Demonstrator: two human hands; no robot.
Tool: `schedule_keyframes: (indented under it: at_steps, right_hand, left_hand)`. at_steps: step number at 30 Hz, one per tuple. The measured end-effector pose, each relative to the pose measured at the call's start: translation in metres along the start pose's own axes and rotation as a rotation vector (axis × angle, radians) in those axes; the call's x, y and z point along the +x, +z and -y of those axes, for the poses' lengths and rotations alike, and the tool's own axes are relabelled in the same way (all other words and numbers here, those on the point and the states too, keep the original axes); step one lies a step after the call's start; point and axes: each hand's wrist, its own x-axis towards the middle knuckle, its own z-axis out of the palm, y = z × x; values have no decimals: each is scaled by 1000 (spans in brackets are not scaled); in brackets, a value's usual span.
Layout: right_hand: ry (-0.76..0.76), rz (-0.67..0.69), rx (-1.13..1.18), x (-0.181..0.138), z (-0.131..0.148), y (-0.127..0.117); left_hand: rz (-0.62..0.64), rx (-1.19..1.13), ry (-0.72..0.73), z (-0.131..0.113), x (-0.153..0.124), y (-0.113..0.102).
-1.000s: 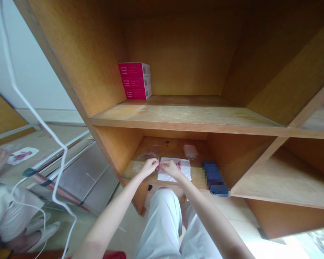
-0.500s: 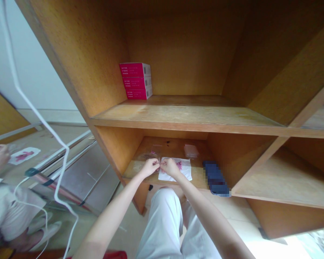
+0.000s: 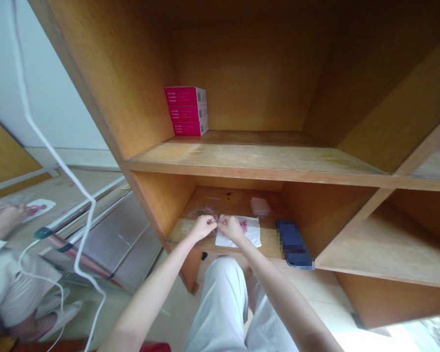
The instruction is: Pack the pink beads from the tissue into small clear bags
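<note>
White sheet (image 3: pixel 255 236) lies on the lower shelf (image 3: pixel 270 235), near its front edge; cluster of small pink pieces (image 3: pixel 244 226) on top, partly hidden by the right hand (image 3: pixel 231 228). Right hand is above the sheet's left part, fingers bunched. Left hand (image 3: pixel 204 226) is just beyond the sheet's left edge, fingers curled, tips close to the right hand's. Cannot tell whether either pinches anything; detail too small. Clear plastic (image 3: pixel 195 212) lies behind the left hand. Flat clear packet (image 3: pixel 260 206) sits behind the sheet; dark blue item (image 3: pixel 294 243), pixelated, to its right. Upper shelf (image 3: pixel 256 152): three pink boxes (image 3: pixel 186 112), stacked. Far left: co-worker's hand (image 3: pixel 8 218) beside a second white sheet (image 3: pixel 48 205)
</note>
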Motion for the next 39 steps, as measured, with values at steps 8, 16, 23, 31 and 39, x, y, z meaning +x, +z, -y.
schedule_keyframes:
  at_steps: [8, 16, 23, 31, 39]
  right_hand:
    - [-82, -44, -75, 0, 3, 0]
    - [-245, 37, -141, -2, 8, -3]
    - [-227, 129, -199, -3, 10, -6]
    - [-264, 145, -110, 4, 7, -5]
    - [-201, 173, 32, 8, 3, -18]
  left_hand:
    - [13, 11, -4, 1, 0, 1]
    - [-46, 175, -73, -1, 0, -2]
    - [-66, 340, -40, -8, -3, -6]
    - [-87, 330, 124, -15, -9, -7]
    - [-81, 287, 254, -5, -20, -9]
